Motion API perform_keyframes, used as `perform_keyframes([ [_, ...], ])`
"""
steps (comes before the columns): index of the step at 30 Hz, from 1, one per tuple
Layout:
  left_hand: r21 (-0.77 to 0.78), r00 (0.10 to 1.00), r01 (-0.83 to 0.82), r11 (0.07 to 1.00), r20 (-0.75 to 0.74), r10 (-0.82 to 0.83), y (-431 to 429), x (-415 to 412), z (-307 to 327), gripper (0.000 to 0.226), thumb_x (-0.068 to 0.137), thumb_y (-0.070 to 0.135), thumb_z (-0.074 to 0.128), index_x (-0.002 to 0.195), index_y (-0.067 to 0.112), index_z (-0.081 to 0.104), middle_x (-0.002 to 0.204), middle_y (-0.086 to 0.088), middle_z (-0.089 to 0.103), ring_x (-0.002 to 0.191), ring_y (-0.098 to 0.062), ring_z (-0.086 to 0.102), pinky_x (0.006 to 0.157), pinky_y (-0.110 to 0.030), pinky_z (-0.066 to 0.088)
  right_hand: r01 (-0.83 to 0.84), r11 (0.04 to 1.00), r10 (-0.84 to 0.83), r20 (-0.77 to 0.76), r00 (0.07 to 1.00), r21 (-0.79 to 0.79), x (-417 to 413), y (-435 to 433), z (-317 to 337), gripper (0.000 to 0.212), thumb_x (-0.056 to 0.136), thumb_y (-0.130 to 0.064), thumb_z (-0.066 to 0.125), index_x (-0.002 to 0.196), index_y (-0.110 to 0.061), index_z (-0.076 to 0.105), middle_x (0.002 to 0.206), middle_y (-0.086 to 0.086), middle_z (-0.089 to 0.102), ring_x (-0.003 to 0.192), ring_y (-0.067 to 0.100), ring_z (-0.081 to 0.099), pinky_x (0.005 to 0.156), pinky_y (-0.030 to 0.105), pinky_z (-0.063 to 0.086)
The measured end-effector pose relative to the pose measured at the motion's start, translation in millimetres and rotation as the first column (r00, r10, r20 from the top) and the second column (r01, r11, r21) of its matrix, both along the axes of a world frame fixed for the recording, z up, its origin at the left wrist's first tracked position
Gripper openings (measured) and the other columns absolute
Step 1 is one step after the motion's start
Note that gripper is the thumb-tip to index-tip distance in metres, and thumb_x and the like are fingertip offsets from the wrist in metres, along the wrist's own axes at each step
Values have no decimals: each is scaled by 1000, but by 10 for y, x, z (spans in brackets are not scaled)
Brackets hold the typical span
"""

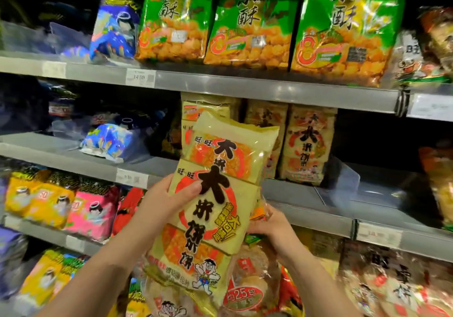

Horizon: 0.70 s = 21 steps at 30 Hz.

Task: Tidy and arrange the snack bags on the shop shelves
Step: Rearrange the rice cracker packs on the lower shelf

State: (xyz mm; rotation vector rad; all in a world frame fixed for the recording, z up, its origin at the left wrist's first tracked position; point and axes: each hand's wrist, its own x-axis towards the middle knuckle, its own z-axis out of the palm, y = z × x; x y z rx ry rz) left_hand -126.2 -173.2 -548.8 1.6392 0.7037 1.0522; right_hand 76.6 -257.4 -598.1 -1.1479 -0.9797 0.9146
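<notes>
A large pale-yellow snack bag (208, 221) with black characters and a red ring is held up in front of the middle shelf. My left hand (169, 199) grips its left edge, thumb across the front. My right hand (272, 226) holds its right edge from behind. A second bag of the same kind (232, 150) stands just behind it, overlapped by the first; which hand holds it I cannot tell. More matching bags (306, 145) stand upright on the middle shelf (318, 209) behind.
Green bags (250, 25) line the top shelf (269, 89). Blue bags (110, 142) lie at the left of the middle shelf. Yellow and pink bags (63, 204) fill the lower left. Other snack bags (382, 280) crowd the lower right. Bare shelf (367, 194) shows right of the matching bags.
</notes>
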Motion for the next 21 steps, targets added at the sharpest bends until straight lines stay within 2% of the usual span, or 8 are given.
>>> perform_keyframes([
  [3,-39,997,80,996,-10,-81,53,-15,-42,55,53,57,78,99,30,64,85,8,75,76,-9,71,61,-18,50,-36,999,35,16,999,9,-45,102,-58,48,42,-5,80,89,-3,68,87,17,72,75,27,70,63,31,54],
  [5,-17,998,64,998,-17,-64,85,-15,-46,45,58,55,75,96,32,64,75,17,72,68,1,67,55,-9,46,-29,1000,29,44,999,-1,-55,151,-87,49,46,-1,77,93,1,66,88,18,72,75,26,70,62,29,54],
  [7,9,998,53,999,-40,-53,101,-11,-43,33,63,52,61,92,35,64,67,17,68,59,5,60,52,-6,42,-13,1000,13,76,997,-6,-59,195,-127,51,45,-4,78,94,0,65,85,12,74,76,21,70,63,27,54],
  [11,55,995,49,997,-85,-45,96,26,-103,28,73,53,67,94,35,67,84,6,72,68,-5,64,57,-10,46,27,999,-25,103,994,-19,-47,245,-201,62,36,-16,79,95,-2,67,81,3,75,76,13,70,64,25,55],
  [14,62,997,53,997,-64,-49,86,76,-117,13,82,34,62,94,34,65,75,21,70,61,7,60,52,-3,41,56,998,-52,160,986,-19,-7,260,-228,67,38,-23,79,100,0,68,93,10,74,88,20,69,76,35,57],
  [17,20,987,143,989,-79,-141,96,92,-83,14,84,27,60,98,27,64,63,19,66,52,7,56,49,-5,40,31,999,-26,192,981,-21,10,247,-197,52,48,-23,78,96,-6,71,101,15,71,95,24,67,86,43,54],
  [19,5,972,200,980,-125,-197,98,91,-60,18,81,32,61,97,26,66,55,15,58,49,6,50,48,-5,38,-14,1000,15,203,979,-7,11,216,-130,41,46,-34,77,85,-21,73,91,1,75,88,13,68,82,36,56],
  [21,8,960,245,970,-142,-241,113,101,-70,26,73,42,63,94,28,68,59,13,55,51,3,47,51,-6,38,-63,998,61,208,976,4,-14,158,-93,23,50,-31,77,72,-30,72,75,-12,73,75,-1,67,69,22,55],
])
